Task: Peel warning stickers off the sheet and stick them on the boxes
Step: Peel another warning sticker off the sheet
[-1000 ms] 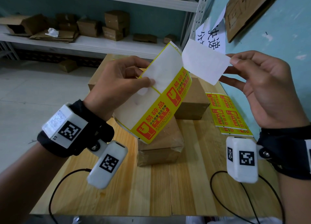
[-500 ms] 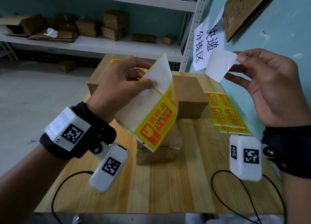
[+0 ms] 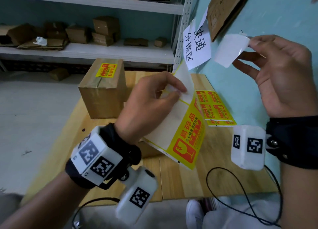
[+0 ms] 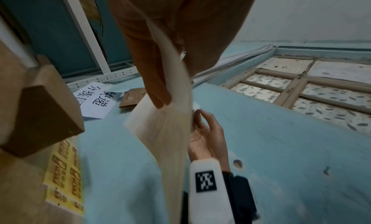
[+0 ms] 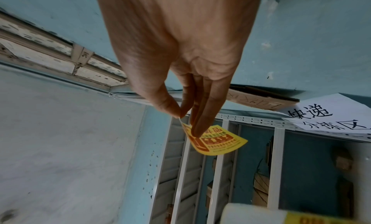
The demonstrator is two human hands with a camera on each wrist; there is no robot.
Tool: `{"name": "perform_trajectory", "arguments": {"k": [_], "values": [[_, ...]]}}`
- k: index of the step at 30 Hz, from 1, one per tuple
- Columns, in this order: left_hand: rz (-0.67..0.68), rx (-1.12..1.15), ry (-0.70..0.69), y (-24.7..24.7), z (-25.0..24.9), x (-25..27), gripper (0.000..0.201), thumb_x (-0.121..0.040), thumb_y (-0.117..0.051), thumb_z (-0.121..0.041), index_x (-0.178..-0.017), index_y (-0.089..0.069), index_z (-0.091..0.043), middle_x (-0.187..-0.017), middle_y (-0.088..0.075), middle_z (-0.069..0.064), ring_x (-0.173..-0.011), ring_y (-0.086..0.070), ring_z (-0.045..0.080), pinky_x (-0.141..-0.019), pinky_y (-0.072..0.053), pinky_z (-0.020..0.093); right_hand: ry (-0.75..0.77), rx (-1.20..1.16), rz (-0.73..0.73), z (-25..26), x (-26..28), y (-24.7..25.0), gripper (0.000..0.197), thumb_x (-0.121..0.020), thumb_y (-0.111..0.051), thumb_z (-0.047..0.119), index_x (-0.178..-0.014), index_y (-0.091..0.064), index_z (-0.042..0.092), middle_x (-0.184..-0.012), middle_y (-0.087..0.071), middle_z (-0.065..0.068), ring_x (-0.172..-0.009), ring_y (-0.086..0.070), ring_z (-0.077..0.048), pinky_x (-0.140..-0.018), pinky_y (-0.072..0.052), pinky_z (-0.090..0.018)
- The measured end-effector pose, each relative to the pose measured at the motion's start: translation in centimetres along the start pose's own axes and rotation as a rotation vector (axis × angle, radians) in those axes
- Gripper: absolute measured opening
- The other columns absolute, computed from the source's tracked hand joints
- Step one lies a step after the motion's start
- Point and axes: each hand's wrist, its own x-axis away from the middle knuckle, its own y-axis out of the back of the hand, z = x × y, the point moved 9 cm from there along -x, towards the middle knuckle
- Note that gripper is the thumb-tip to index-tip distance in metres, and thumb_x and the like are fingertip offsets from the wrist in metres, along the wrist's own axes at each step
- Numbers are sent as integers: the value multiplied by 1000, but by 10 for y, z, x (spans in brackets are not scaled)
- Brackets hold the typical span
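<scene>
My left hand [image 3: 154, 99] pinches a sticker sheet [image 3: 185, 135], mostly bare white backing with a yellow-and-red warning sticker left on its lower part; its pale back shows in the left wrist view [image 4: 166, 132]. My right hand [image 3: 278, 74] pinches one corner of a peeled sticker [image 3: 228, 49], held up at the right near the wall, white side toward me. Its yellow printed face [image 5: 218, 141] shows in the right wrist view, pinched by thumb and fingers [image 5: 180, 114]. A brown cardboard box [image 3: 103, 91] on the wooden table carries a yellow sticker [image 3: 106, 70] on top.
More sticker sheets [image 3: 215, 108] lie on the table [image 3: 189, 180] near the blue wall. Another box [image 3: 149, 149] sits under my left hand, mostly hidden. A paper sign [image 3: 197, 44] hangs on the wall. Shelves [image 3: 86, 51] with boxes stand behind. Cables trail at the table's front edge.
My right hand has carried the peeled sticker up and to the right, farther from the sheet. My left hand has lowered the sheet, uncovering the stickered box behind.
</scene>
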Motion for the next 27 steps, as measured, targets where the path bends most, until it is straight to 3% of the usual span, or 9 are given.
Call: {"name": "perform_trajectory", "arguments": {"k": [3,7,11,13,15,18,23,27], "values": [[23,6,20,-25,-4,5,21,-85,-56,-13,-94,-73,-20,-95,-71,-8,-88,-64,9,-73,-48,29,6,-8,-28,8,3,8,22,-93,-60,6,-75,-67,15,-93,-65,-12,-79,-69,-22,-79,-57,-33],[58,65,117,-58,7,4,36,-77,-54,-30,-109,-69,-24,-100,-72,-1,-89,-69,22,-81,-56,46,20,15,-43,18,6,11,18,-95,-59,6,-78,-65,12,-95,-64,-14,-81,-70,-22,-78,-57,-32],[100,118,250,-92,26,1,61,-73,-55,-36,-131,-53,-18,-95,-73,8,-89,-70,25,-84,-56,47,27,4,-51,23,8,12,19,-95,-59,5,-78,-63,10,-96,-61,-16,-80,-70,-22,-77,-57,-32],[150,144,361,-109,41,2,72,-74,-58,-37,-141,-42,-15,-103,-69,5,-93,-69,21,-90,-54,46,22,0,-52,22,8,12,20,-95,-59,5,-76,-63,11,-93,-62,-14,-79,-70,-22,-77,-57,-32],[223,172,483,-126,57,9,72,-86,-61,-32,-149,-29,-14,-116,-60,0,-89,-65,15,-92,-54,43,9,2,-53,20,9,13,20,-95,-59,4,-77,-64,11,-92,-63,-13,-78,-70,-21,-77,-58,-31],[275,240,630,-141,80,25,68,-93,-59,-25,-151,-24,-15,-138,-48,10,-102,-61,20,-93,-54,41,-14,3,-43,13,9,12,20,-96,-57,3,-78,-64,10,-97,-61,-17,-77,-69,-20,-76,-58,-31],[305,217,655,-137,93,34,56,-93,-59,-28,-144,-37,-21,-134,-50,10,-90,-56,5,-98,-50,39,-41,13,-33,2,8,6,18,-95,-58,2,-80,-65,9,-98,-60,-19,-78,-69,-21,-77,-58,-33],[317,210,641,-128,89,33,45,-93,-59,-32,-136,-47,-21,-107,-56,0,-91,-57,8,-100,-50,42,-53,12,-28,-3,9,-1,18,-96,-58,2,-80,-66,8,-96,-61,-19,-77,-69,-21,-76,-59,-32]]}}
